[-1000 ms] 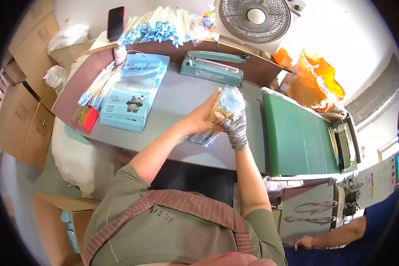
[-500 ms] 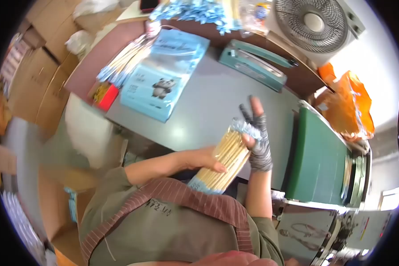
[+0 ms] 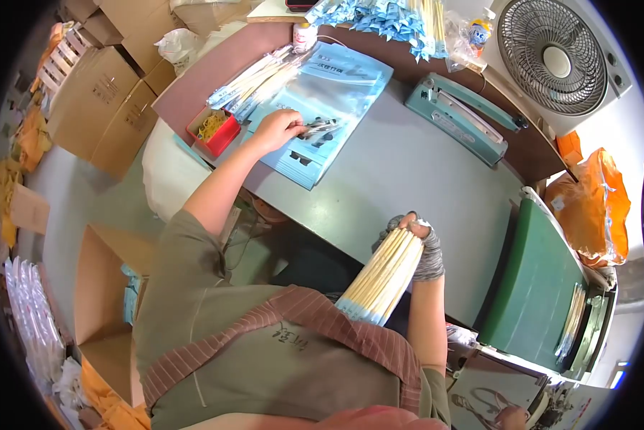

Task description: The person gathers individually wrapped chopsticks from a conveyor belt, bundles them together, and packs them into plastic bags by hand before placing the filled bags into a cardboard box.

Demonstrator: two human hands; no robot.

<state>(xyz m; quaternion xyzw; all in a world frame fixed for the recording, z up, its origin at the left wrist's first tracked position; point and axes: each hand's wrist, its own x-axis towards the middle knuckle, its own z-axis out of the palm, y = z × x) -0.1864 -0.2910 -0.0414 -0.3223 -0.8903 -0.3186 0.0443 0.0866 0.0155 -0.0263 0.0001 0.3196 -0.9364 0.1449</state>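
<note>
Head view shows a person at a grey table, with both hands apart from each other. The right hand, which wears a striped grey glove, is closed around the far end of a bundle of pale sticks; bare skin is visible at the thumb. This bundle is tilted, at the near edge of the table and in front of the person's body, with its blue-covered end pointing near and to the left. The left hand is bare and reaches to the left part of the table, where its bent fingers touch the top of a stack of blue printed bags. The film looks creased beside the fingertips, but I cannot tell if they pinch it. Just left of this hand stands a red box with yellow bands inside, and beyond the box lie loose sticks with blue wrapping. On the far right part of the table is a long green sealer, and a green-topped surface is at the right of the table.
</note>
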